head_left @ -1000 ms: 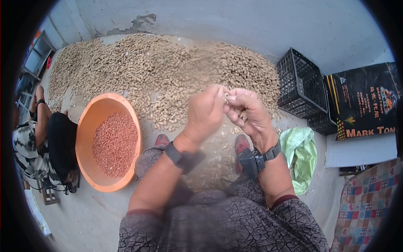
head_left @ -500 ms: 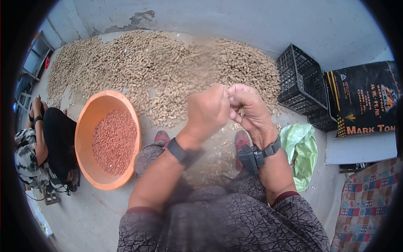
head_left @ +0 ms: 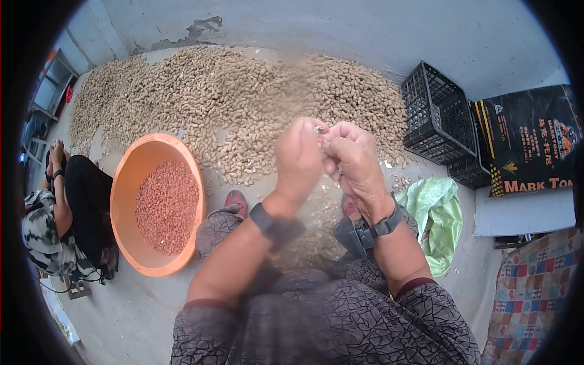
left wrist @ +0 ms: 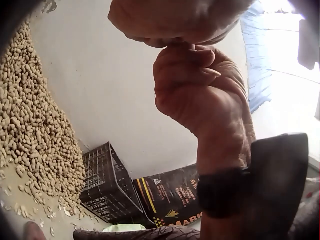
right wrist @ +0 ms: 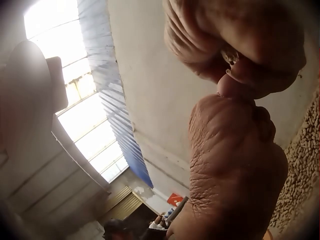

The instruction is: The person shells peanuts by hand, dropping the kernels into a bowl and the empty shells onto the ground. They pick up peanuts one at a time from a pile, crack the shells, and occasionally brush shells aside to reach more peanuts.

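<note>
Both hands meet in front of the body, over the floor by the peanut pile (head_left: 243, 115). My left hand (head_left: 297, 161) has curled fingers and pinches a small peanut (head_left: 320, 129) at the fingertips. Right up against it, my right hand (head_left: 358, 167) grips the same peanut with thumb and fingers. In the right wrist view, a bit of peanut shell (right wrist: 230, 56) shows inside the curled fingers of the right hand. The fingers hide most of the peanut. Both wrists wear dark bands.
An orange basin (head_left: 125, 243) with red shelled peanut kernels (head_left: 167, 210) stands at left. Beside it sits another person (head_left: 55, 225). Black crates (head_left: 435, 121), a black printed sack (head_left: 523, 143) and a green bag (head_left: 438, 225) lie at right. Shell bits litter the floor between the feet.
The hands have shifted slightly and turned against each other at the peanut. The right fingers have closed in further, and the peanut shows again at the fingertips after being mostly hidden.
</note>
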`<control>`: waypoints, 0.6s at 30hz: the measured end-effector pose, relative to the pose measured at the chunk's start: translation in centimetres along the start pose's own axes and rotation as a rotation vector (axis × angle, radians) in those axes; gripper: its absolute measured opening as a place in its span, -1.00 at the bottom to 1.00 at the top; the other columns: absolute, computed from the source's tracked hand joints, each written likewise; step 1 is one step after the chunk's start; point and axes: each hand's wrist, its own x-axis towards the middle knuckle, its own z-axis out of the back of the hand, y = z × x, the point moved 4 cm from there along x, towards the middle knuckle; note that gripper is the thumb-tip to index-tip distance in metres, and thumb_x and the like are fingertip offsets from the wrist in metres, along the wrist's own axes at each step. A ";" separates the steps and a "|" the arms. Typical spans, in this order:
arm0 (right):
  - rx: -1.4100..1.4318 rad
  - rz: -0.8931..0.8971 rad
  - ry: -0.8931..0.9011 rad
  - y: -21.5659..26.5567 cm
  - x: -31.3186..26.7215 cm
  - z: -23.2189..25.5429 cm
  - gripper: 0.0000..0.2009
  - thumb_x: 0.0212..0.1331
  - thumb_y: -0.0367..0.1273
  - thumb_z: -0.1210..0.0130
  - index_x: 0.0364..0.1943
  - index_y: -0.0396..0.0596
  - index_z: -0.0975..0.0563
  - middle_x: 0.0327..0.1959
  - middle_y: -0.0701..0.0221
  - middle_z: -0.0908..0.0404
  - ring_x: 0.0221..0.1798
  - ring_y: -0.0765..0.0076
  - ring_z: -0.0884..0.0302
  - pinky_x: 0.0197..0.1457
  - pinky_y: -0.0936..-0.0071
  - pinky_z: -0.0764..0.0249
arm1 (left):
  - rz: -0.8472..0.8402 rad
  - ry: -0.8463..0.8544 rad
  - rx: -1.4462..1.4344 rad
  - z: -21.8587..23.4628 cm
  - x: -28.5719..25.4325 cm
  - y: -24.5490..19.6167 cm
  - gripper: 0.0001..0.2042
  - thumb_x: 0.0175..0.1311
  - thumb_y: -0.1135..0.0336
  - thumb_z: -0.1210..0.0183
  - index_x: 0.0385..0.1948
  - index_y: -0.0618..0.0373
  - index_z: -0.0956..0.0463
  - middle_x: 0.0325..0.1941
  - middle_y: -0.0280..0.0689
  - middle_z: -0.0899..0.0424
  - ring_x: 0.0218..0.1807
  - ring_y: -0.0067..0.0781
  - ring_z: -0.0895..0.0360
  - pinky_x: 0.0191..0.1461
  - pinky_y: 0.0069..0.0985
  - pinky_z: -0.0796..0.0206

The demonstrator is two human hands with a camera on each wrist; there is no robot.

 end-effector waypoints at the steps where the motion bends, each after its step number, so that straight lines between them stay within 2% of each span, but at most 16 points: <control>1: 0.000 0.002 0.001 0.1 -0.1 -0.1 -0.92 -0.02 -0.48 0.00 -0.57 -0.20 -0.45 -0.67 0.42 -0.47 -0.72 0.65 -0.33 -0.73 0.71 -0.18 | 0.028 0.004 -0.095 0.0 0.1 0.2 -0.72 0.41 0.29 0.23 -0.37 0.19 -0.47 -0.52 -0.43 -0.42 -0.56 -0.72 -0.32 -0.54 -0.70 -0.23; 2: -0.035 0.027 -0.012 0.4 -0.2 -0.1 -0.93 -0.02 -0.49 0.00 -0.56 -0.21 -0.45 -0.66 0.41 -0.48 -0.71 0.64 -0.35 -0.71 0.70 -0.22 | 0.025 0.004 -0.095 0.0 0.1 0.2 -0.72 0.41 0.29 0.23 -0.37 0.19 -0.47 -0.52 -0.43 -0.42 -0.56 -0.72 -0.32 -0.54 -0.70 -0.23; 4: -0.072 0.054 -0.024 0.7 -0.5 -0.3 -0.95 -0.03 -0.51 -0.01 -0.55 -0.21 -0.46 -0.65 0.40 -0.49 -0.69 0.62 -0.37 -0.69 0.68 -0.25 | 0.223 0.044 -0.287 -0.2 0.1 0.8 -0.71 0.41 0.24 0.23 -0.32 0.19 -0.46 -0.50 -0.47 -0.39 -0.56 -0.75 -0.28 -0.56 -0.77 -0.19; 5: -0.103 0.122 -0.047 0.9 -0.7 -0.5 -0.96 -0.03 -0.53 -0.02 -0.53 -0.22 -0.46 -0.64 0.39 -0.50 -0.68 0.60 -0.39 -0.66 0.63 -0.30 | 0.221 0.044 -0.287 -0.2 0.1 0.7 -0.71 0.41 0.24 0.23 -0.32 0.19 -0.46 -0.50 -0.47 -0.39 -0.56 -0.75 -0.28 -0.56 -0.77 -0.19; 7: -0.133 0.192 -0.070 0.3 -0.5 -0.7 -0.97 -0.03 -0.54 -0.02 -0.52 -0.23 -0.46 -0.63 0.37 -0.52 -0.67 0.57 -0.40 -0.64 0.57 -0.34 | 0.396 0.089 -0.429 -0.3 0.0 1.2 -0.70 0.40 0.22 0.21 -0.28 0.21 -0.46 -0.52 -0.47 -0.37 -0.56 -0.73 -0.28 -0.52 -0.72 -0.20; 9: -0.308 0.598 -0.166 0.1 -0.3 -0.7 -0.98 -0.08 -0.58 -0.01 -0.54 -0.21 -0.45 -0.66 0.34 -0.50 -0.68 0.45 -0.42 -0.61 0.47 -0.35 | 0.361 0.117 -0.428 -0.4 0.3 1.6 -0.69 0.40 0.19 0.21 -0.27 0.22 -0.46 -0.51 -0.47 -0.39 -0.55 -0.71 -0.30 -0.49 -0.68 -0.22; 10: -0.308 0.598 -0.165 0.0 -0.4 -0.6 -0.98 -0.08 -0.58 -0.01 -0.54 -0.21 -0.45 -0.66 0.34 -0.50 -0.68 0.45 -0.42 -0.61 0.47 -0.35 | 0.326 0.144 -0.427 -0.4 0.4 1.6 -0.67 0.40 0.17 0.21 -0.26 0.24 -0.46 -0.51 -0.47 -0.40 -0.54 -0.69 -0.31 -0.46 -0.65 -0.23; 12: -0.749 0.890 -0.199 1.2 -1.5 -1.2 -0.93 -0.19 -0.59 -0.01 -0.57 -0.14 -0.44 -0.68 0.32 -0.44 -0.68 0.31 -0.41 -0.61 0.41 -0.33 | 0.298 0.172 -0.393 -0.1 0.4 1.0 -0.70 0.37 0.20 0.19 -0.32 0.23 -0.46 -0.48 -0.43 -0.42 -0.48 -0.68 -0.32 -0.43 -0.66 -0.23; 13: -0.749 0.890 -0.197 1.5 -1.6 -1.3 -0.93 -0.19 -0.59 -0.01 -0.57 -0.14 -0.44 -0.68 0.32 -0.44 -0.68 0.31 -0.41 -0.61 0.41 -0.33 | 0.269 0.201 -0.359 0.0 0.5 0.6 -0.72 0.34 0.23 0.16 -0.38 0.21 -0.46 -0.46 -0.38 -0.44 -0.41 -0.67 -0.32 -0.41 -0.67 -0.23; 15: -1.012 1.142 -0.206 2.3 -2.4 -2.3 -0.89 -0.30 -0.58 -0.02 -0.60 -0.09 -0.42 -0.68 0.32 -0.40 -0.66 0.21 -0.39 -0.61 0.37 -0.32 | 0.216 0.218 -0.272 0.0 0.5 0.5 -0.71 0.35 0.22 0.16 -0.40 0.22 -0.46 -0.47 -0.39 -0.43 -0.41 -0.67 -0.32 -0.38 -0.66 -0.23; 16: -1.012 1.141 -0.203 2.2 -2.4 -2.3 -0.89 -0.30 -0.58 -0.02 -0.60 -0.09 -0.42 -0.68 0.32 -0.40 -0.66 0.21 -0.39 -0.61 0.37 -0.32 | 0.163 0.239 -0.185 0.0 0.4 0.4 -0.70 0.35 0.21 0.16 -0.42 0.22 -0.45 -0.47 -0.40 -0.42 -0.41 -0.67 -0.32 -0.36 -0.64 -0.23; 17: -1.051 1.148 -0.209 2.1 -2.5 -2.4 -0.88 -0.31 -0.57 -0.03 -0.59 -0.09 -0.43 -0.68 0.33 -0.40 -0.66 0.21 -0.39 -0.60 0.36 -0.33 | 0.164 0.237 -0.186 0.0 0.4 0.9 -0.70 0.35 0.21 0.16 -0.42 0.22 -0.45 -0.47 -0.40 -0.42 -0.41 -0.67 -0.32 -0.36 -0.64 -0.23; 18: -1.090 1.156 -0.216 2.1 -2.5 -2.5 -0.88 -0.32 -0.56 -0.04 -0.58 -0.08 -0.45 -0.67 0.35 -0.40 -0.66 0.21 -0.39 -0.60 0.34 -0.33 | 0.289 0.212 -0.356 -0.1 0.5 2.0 -0.66 0.38 0.17 0.18 -0.35 0.24 -0.48 -0.48 -0.39 -0.47 -0.43 -0.65 -0.37 -0.33 -0.61 -0.28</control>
